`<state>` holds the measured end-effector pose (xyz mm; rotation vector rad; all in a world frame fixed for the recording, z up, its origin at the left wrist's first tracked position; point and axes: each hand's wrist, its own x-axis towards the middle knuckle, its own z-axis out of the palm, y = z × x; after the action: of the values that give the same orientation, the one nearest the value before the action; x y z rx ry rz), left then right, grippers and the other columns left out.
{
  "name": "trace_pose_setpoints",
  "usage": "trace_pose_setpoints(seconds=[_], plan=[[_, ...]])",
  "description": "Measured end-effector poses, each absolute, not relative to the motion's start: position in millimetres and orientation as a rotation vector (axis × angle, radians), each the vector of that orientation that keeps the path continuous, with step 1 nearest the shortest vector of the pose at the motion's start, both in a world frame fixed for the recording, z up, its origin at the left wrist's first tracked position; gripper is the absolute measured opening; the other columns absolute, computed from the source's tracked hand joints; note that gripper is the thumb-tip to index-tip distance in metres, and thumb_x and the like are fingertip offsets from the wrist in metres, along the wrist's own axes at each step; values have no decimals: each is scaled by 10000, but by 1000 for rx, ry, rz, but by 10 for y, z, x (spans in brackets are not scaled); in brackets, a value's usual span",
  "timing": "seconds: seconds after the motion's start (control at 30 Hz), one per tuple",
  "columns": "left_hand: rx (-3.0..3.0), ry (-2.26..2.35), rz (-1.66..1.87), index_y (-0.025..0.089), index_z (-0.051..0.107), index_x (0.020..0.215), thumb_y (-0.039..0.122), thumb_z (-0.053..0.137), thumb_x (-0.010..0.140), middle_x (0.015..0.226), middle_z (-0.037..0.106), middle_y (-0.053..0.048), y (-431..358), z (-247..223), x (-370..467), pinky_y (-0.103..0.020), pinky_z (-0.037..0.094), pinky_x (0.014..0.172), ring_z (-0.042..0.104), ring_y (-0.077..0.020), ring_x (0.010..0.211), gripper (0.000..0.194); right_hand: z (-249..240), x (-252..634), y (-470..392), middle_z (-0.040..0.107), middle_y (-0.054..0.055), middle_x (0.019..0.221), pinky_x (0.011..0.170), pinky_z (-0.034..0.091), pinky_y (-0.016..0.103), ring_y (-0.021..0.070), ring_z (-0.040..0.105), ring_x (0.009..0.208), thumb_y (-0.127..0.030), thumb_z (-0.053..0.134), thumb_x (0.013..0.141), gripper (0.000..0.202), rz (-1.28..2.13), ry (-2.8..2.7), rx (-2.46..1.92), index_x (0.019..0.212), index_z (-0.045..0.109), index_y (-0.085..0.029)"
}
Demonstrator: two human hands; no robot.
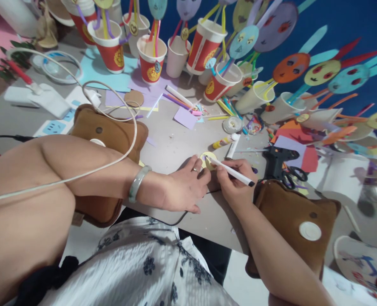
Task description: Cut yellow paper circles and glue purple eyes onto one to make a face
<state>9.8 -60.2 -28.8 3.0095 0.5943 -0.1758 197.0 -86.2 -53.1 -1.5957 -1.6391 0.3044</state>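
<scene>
A small yellow paper disc (207, 157) lies on the table between my hands. My right hand (237, 182) is closed round a white marker pen (229, 170), its tip touching or just above the disc. The end of a dark purple thing (254, 170) shows beside that hand; its kind is unclear. My left hand (186, 185) rests on the table with fingers spread and slightly bent, the fingertips at the disc's left edge. A pale bangle (139, 184) circles the left wrist. Just beyond the disc are a yellow glue stick (225, 140) and its white cap end.
Paper cups with straw-and-paper figures, such as a red cup (152, 59), line the back. Brown cushions (111, 127) lie beneath both forearms. A black glue gun (279, 159) and scissors (293, 176) sit at right. A white cable (135, 123) loops over the left arm.
</scene>
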Motion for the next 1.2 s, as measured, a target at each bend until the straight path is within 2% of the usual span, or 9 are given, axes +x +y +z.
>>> trace_pose_setpoints(seconds=[0.23,0.47,0.87,1.2], plan=[[3019,601,-177,179,693,1304,741,577,843,1470,529,-207,-609,-289,94,-645,190,1187,428,-510,1385,736,-571,1987,-873,752,33,783,649,553,360,214,704,678,-342,674,875,122,305,-1603,-1610,888,637,-226],[3018,570,-178,162,698,1287,724,582,850,1447,538,-214,-586,-267,85,-639,223,1174,453,-511,1358,721,-531,1970,-862,739,16,755,636,551,335,198,693,655,-304,672,863,86,279,-1632,-1610,854,635,-227],[3020,592,-154,166,692,1293,742,569,846,1460,534,-212,-603,-309,89,-639,191,1186,427,-514,1381,739,-530,1958,-844,731,7,739,610,528,310,178,670,625,-297,675,854,90,303,-1620,-1594,848,637,-216],[3024,593,-147,172,687,1299,753,573,836,1447,540,-213,-601,-314,85,-642,194,1183,428,-509,1380,752,-552,1964,-846,734,13,741,616,538,336,197,675,631,-343,680,862,119,294,-1598,-1628,849,643,-231]])
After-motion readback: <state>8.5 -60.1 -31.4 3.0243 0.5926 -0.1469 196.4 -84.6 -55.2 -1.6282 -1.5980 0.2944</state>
